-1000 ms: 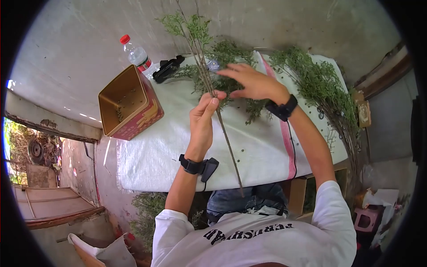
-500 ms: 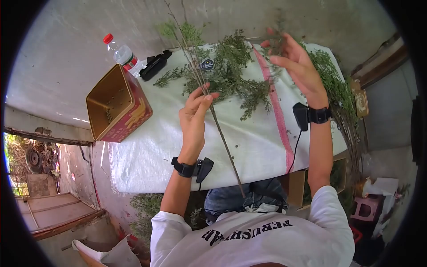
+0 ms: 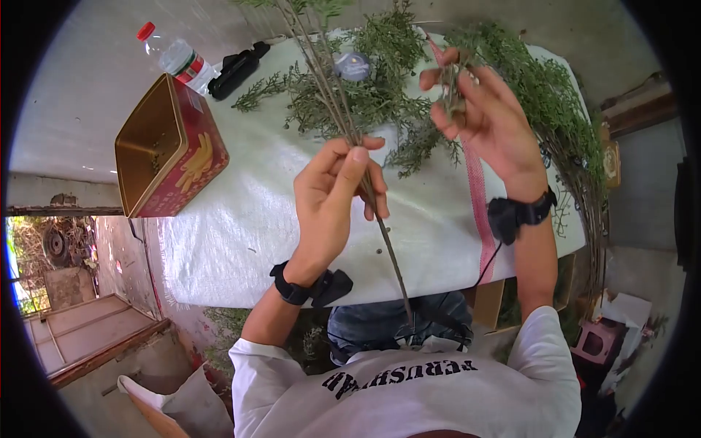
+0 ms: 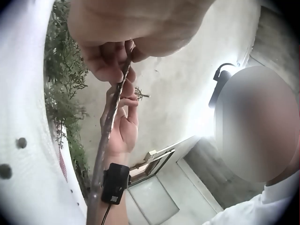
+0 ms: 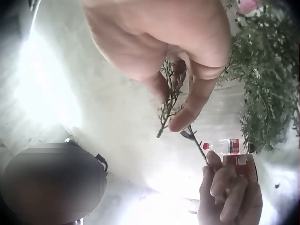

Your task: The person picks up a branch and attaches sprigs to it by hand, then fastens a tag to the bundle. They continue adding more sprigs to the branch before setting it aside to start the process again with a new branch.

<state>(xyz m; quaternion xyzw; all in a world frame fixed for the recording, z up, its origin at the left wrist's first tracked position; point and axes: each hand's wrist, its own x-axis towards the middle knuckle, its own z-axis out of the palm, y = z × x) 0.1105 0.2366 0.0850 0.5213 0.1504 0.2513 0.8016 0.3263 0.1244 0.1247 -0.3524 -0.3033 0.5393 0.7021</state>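
The left hand (image 3: 328,197) pinches a long thin branch (image 3: 391,252) between thumb and fingers; its bare lower stem slants down toward the person's lap, and its leafy tips rise past the top edge. In the left wrist view the same stem (image 4: 105,136) runs down from the fingertips. The right hand (image 3: 496,120), held to the right above the cloth, has a small green sprig (image 3: 453,91) between its curled fingers. The right wrist view shows this sprig (image 5: 169,101) beside the thumb and fingers. Cut greenery (image 3: 387,80) lies behind the hands.
A red and gold tin (image 3: 186,160) with small round bits inside stands at the left, near a water bottle (image 3: 179,58) and a black object (image 3: 237,71). More branches (image 3: 540,109) lie at the right of the white cloth (image 3: 241,255). A round lid-like object (image 3: 352,66) rests among the greenery.
The right hand has moved away from the branch to the right, with a sprig now in its fingers. The left hand still holds the branch. The view has shifted, moving the tin lower left.
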